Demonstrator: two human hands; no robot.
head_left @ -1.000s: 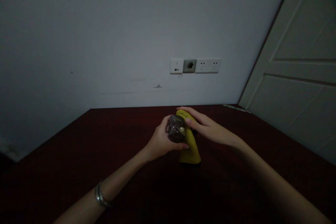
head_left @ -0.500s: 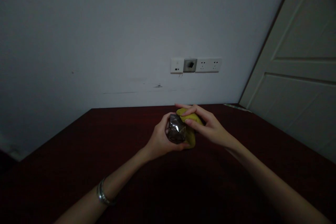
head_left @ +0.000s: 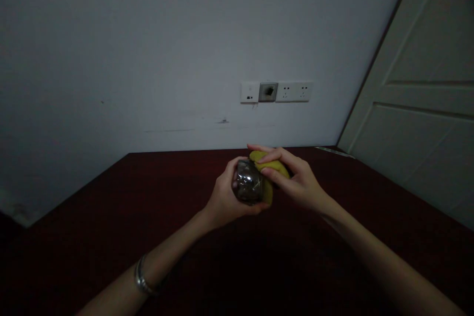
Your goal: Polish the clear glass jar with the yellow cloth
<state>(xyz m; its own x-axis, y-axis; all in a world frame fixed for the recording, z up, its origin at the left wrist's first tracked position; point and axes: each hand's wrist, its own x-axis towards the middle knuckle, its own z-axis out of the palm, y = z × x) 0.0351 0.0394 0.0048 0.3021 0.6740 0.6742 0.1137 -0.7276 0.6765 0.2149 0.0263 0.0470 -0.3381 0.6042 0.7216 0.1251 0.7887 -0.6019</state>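
Note:
A clear faceted glass point(head_left: 249, 182) lies tilted on its side in my left hand point(head_left: 225, 190), with glints on the end that faces me. My left fingers and thumb close around it. A yellow cloth point(head_left: 277, 164) is pinched in my right hand point(head_left: 298, 177), thumb in front and fingers over its top. It touches the glass's right end, and part of it hangs down beside my left thumb. Whether any of the cloth sits inside the glass cannot be made out. Both hands are above the dark red table point(head_left: 174, 173).
Behind the table stands a pale wall with a row of sockets and switch plates point(head_left: 277, 92). A panelled white door point(head_left: 418, 94) slants along the right side. A thin patterned strip point(head_left: 335, 152) lies near the table's back right corner. A metal bracelet point(head_left: 142, 276) circles my left wrist.
My right hand has shifted slightly right with the cloth. The glass has turned a little in my left hand, and less of the cloth's lower part shows.

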